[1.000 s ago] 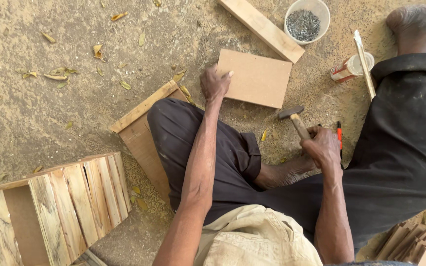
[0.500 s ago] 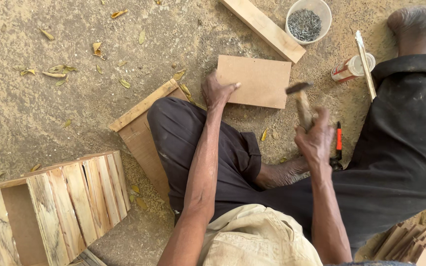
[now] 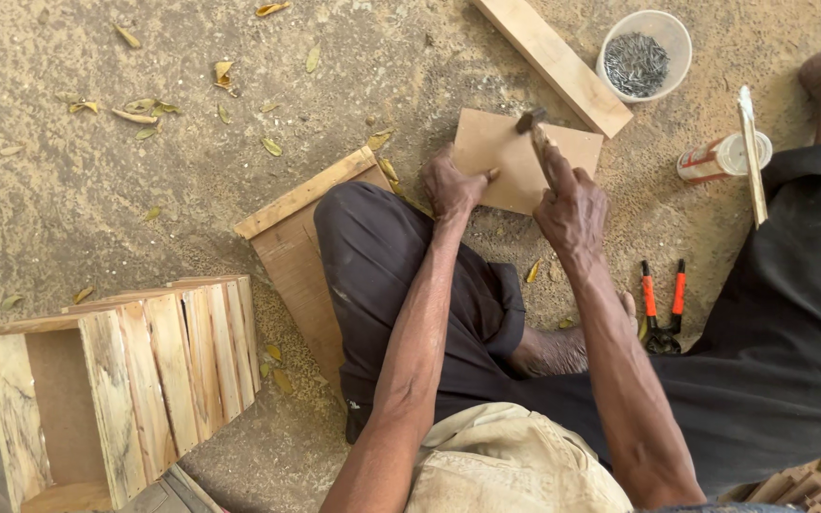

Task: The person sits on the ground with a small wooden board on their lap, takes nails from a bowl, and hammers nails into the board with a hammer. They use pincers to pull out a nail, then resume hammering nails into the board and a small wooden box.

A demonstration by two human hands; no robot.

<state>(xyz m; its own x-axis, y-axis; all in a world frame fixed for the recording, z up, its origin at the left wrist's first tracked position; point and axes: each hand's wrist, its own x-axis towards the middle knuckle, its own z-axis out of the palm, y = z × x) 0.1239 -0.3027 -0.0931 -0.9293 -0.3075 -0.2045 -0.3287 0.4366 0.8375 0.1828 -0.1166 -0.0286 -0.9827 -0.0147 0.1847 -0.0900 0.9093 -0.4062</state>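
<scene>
Right hand (image 3: 572, 204) is clamped round the hammer (image 3: 536, 141) handle, head up over the plywood panel (image 3: 515, 157) at upper centre of the frame. Left hand (image 3: 453, 185) is just left of it, fingertips pinched at the panel's near edge, handle running toward the lower right.

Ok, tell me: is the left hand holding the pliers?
No. The left hand presses on the flat board; the orange-handled pliers lie untouched on the sandy ground.

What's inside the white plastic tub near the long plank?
The white plastic tub holds a heap of small dark nails. The heap covers the tub's bottom, so anything beneath cannot be seen.
</scene>
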